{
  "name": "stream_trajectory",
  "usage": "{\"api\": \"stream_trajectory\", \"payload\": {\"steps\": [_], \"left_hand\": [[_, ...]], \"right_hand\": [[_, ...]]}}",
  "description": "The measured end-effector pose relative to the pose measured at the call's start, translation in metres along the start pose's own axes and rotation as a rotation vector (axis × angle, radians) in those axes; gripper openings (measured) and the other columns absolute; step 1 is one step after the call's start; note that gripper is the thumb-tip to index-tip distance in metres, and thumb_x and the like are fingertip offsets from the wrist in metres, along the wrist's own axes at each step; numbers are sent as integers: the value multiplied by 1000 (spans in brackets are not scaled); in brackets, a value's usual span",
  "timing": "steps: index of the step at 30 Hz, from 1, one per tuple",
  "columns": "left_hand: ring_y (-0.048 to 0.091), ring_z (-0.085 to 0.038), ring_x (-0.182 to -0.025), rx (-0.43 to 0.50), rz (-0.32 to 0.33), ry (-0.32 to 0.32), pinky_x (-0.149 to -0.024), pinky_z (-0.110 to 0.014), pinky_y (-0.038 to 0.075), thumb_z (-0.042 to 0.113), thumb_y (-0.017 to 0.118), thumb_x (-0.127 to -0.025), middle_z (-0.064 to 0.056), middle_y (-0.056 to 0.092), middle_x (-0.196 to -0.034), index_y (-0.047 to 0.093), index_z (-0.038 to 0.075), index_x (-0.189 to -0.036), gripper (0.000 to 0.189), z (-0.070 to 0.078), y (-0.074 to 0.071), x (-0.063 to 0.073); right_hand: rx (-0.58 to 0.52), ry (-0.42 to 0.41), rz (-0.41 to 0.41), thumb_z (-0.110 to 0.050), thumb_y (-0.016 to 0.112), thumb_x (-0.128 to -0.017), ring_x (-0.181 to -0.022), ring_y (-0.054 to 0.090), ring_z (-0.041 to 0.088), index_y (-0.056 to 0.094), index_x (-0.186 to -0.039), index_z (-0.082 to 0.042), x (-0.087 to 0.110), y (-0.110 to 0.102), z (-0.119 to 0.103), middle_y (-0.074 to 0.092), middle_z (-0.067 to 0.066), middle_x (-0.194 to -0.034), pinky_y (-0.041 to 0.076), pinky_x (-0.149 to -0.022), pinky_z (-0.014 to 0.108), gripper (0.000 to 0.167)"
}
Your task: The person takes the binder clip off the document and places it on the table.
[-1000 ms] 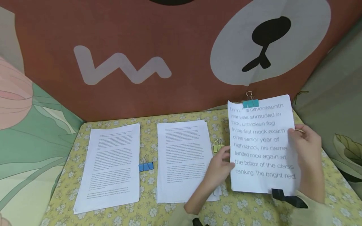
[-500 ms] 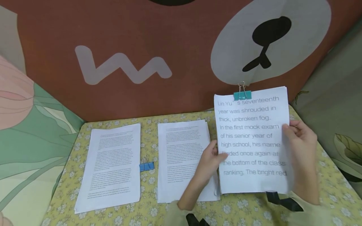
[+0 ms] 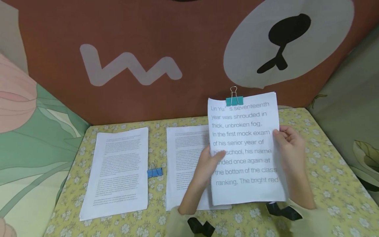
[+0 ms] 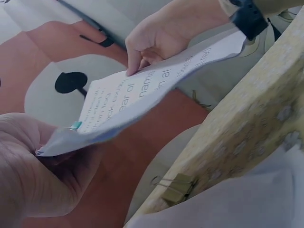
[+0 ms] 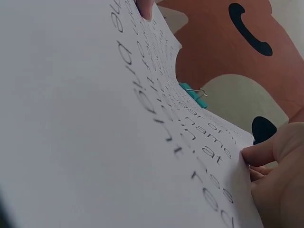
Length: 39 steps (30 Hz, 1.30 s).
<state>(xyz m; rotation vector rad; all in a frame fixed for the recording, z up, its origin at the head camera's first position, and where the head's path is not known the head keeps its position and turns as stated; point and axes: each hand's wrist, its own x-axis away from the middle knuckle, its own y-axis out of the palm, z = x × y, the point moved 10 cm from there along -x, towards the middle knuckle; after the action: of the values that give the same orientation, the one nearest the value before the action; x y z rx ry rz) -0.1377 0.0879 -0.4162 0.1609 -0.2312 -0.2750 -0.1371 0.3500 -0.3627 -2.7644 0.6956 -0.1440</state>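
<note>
A stack of sheets with large print is held upright above the yellow floral table. A teal binder clip clamps its top edge. My left hand pinches the stack's left edge, thumb on the printed face. My right hand grips the right edge. In the left wrist view the stack bows between the left hand and the right hand. The right wrist view shows the printed page up close, the teal clip, and the right hand at its edge.
Two unclipped stacks of small-print sheets lie on the table, one at the left and one in the middle, partly behind the held stack. A blue binder clip lies between them. A yellow binder clip lies by the table's far edge. A brown bear-print backdrop rises behind.
Both hands have carried the clipped stack to the left. It now overlaps the middle stack and hides the yellow clip in the head view.
</note>
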Motion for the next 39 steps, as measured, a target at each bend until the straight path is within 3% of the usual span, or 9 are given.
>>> {"api": "stream_trajectory", "payload": {"steps": [6, 17, 22, 28, 33, 39], "left_hand": [[72, -20, -98, -6, 26, -5, -90, -36, 57, 17, 58, -103, -3, 73, -110, 56, 13, -144, 41, 3, -14, -2], [67, -20, -110, -115, 34, -8, -107, -46, 47, 16, 56, -103, -2, 70, -119, 50, 16, -152, 50, 1, -42, 4], [70, -21, -105, -154, 57, -27, -103, -44, 51, 17, 54, -104, -4, 71, -116, 51, 18, -151, 47, 1, -63, 11], [70, -22, -102, -176, 109, -69, -98, -42, 54, 15, 54, -104, -5, 71, -116, 51, 17, -152, 48, -3, -92, 19], [68, -22, -109, -152, 128, -89, -101, -43, 52, 13, 53, -104, -6, 71, -120, 50, 15, -151, 48, -7, -104, 23], [70, -24, -103, -134, 123, -81, -94, -42, 56, 12, 53, -104, -8, 72, -116, 53, 12, -148, 44, -7, -113, 24]], "right_hand": [[-43, 23, -4, -23, 55, -108, -83, 58, 13, 62, -110, -20, 3, 12, 3, 62, -1, -96, 46, -68, 13, 8], [-39, -36, -136, -23, 55, -108, -76, 62, 11, 59, -122, -1, 8, 45, 5, 64, -3, -92, 51, -64, 19, 26], [-54, -49, -259, -25, 57, -108, -78, 68, 11, 56, -123, 4, 14, 64, 5, 69, -7, -92, 56, -66, 23, 32], [-74, -81, -401, -17, 59, -107, -78, 69, 11, 55, -116, 9, 24, 87, 2, 71, -8, -88, 57, -70, 24, 28], [-79, -92, -444, -15, 60, -107, -80, 69, 11, 55, -119, 12, 27, 93, 1, 71, -8, -89, 59, -69, 27, 30], [-105, -119, -470, -20, 55, -109, -82, 69, 11, 54, -125, 13, 27, 93, 2, 71, -7, -93, 59, -69, 27, 37]]}}
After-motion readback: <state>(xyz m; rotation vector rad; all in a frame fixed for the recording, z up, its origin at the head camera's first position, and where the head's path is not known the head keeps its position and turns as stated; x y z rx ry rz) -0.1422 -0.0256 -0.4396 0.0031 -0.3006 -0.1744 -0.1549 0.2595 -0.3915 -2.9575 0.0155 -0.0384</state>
